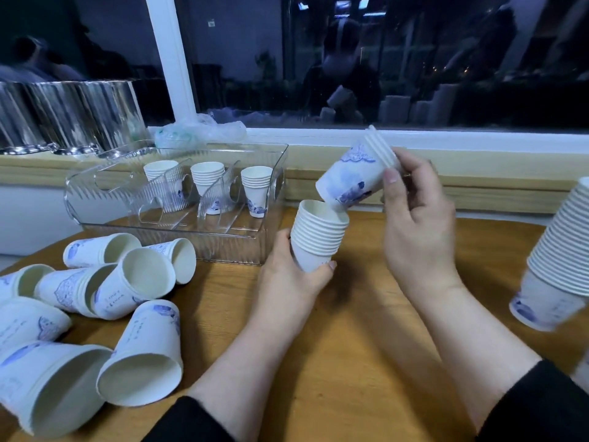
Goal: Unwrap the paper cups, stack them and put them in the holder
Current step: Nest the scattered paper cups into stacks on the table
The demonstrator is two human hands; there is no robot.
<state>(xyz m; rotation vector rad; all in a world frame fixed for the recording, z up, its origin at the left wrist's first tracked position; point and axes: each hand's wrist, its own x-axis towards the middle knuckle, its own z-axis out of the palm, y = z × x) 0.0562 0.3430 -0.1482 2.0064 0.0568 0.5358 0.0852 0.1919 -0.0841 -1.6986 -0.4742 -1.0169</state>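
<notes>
While left hand steadies upright stack on worktop, right hand pinches tilted cup bundle, base angled into stack mouth for nesting. Holder at 10 o'clock, three short stacks inside. Loose cups lie at 8 o'clock.

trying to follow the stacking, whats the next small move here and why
Probably lower the right hand so its tilted cups slide into the stack held by the left hand: their base already sits at the stack's open rim.
</notes>
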